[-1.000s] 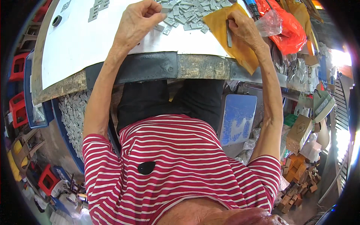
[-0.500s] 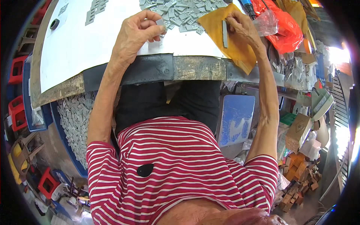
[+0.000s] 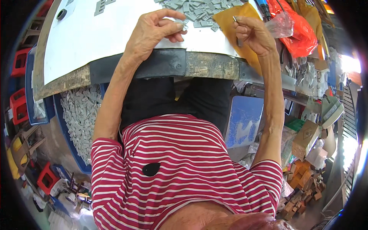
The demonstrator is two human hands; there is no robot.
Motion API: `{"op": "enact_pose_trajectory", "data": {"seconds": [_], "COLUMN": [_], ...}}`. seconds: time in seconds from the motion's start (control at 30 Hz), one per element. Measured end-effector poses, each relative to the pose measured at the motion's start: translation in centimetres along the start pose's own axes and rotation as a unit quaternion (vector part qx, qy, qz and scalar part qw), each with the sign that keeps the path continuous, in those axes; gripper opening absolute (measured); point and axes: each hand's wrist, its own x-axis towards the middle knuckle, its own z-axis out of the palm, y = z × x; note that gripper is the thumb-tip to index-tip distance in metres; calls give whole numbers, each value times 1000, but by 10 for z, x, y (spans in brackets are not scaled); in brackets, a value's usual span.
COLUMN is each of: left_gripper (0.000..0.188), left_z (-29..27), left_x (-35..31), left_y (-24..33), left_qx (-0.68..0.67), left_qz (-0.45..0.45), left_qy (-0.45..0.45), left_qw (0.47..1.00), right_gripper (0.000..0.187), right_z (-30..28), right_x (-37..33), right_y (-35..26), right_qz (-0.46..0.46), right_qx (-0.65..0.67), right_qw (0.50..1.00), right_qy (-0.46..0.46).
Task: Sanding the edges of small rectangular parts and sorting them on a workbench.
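Left hand (image 3: 155,34): upper centre, thumb and finger nearly meeting; we can't tell whether they hold anything.
Right hand (image 3: 257,36): upper right, pinching a thin bar (image 3: 235,18).
Loose pieces (image 3: 201,11): many at top centre, seemingly left to handle.
Lined-up pieces (image 3: 100,7): few, upper left, we judge done.

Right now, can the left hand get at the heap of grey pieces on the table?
Probably yes. The left hand is just beside the heap of grey pieces, and nothing seems to block the way. Whether its fingers hold something is hard to tell.
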Motion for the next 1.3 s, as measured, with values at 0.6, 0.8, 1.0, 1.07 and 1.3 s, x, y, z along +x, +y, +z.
{"op": "enact_pose_trajectory", "data": {"seconds": [0.6,0.8,1.0,1.07,1.3], "left_gripper": [23,23,21,21,21], "left_z": [2,5,6,8,7], "left_x": [-7,-7,-6,-7,-7], "left_y": [9,8,5,6,5], "left_qx": [6,29,43,56,59], "left_qz": [-23,-18,-8,-2,7], "left_qy": [-3,4,-3,-3,-6], "left_qw": [1000,999,999,998,998], "right_gripper": [11,10,10,10,12], "right_z": [83,95,94,94,94], "right_x": [7,9,14,14,16], "right_y": [51,60,66,66,66], "right_qz": [-100,-131,-140,-141,-142], "right_qx": [-75,-81,-99,-107,-131], "right_qw": [992,987,984,983,979], "right_qy": [19,39,54,56,61]}}
